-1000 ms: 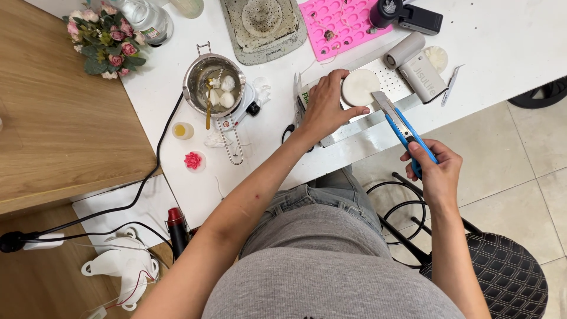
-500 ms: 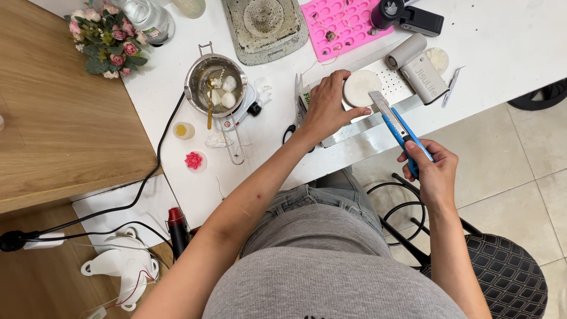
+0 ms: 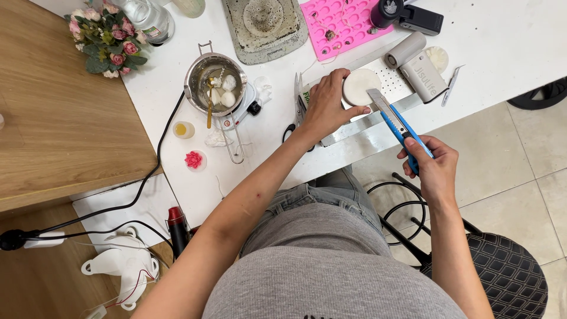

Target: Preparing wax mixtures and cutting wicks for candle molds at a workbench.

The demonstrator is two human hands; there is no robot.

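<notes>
White disc (image 3: 360, 86) near table edge, pinched by left hand (image 3: 326, 106); right hand (image 3: 434, 165) grips blue utility knife (image 3: 400, 126).

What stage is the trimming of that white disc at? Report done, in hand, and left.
Done: the white disc is out of any mould and sits on the metal tray. In hand: the left hand steadies the disc while the right hand holds the blue utility knife, blade tip at the disc's edge. Left: no shavings show, so the cutting looks barely begun.
</notes>
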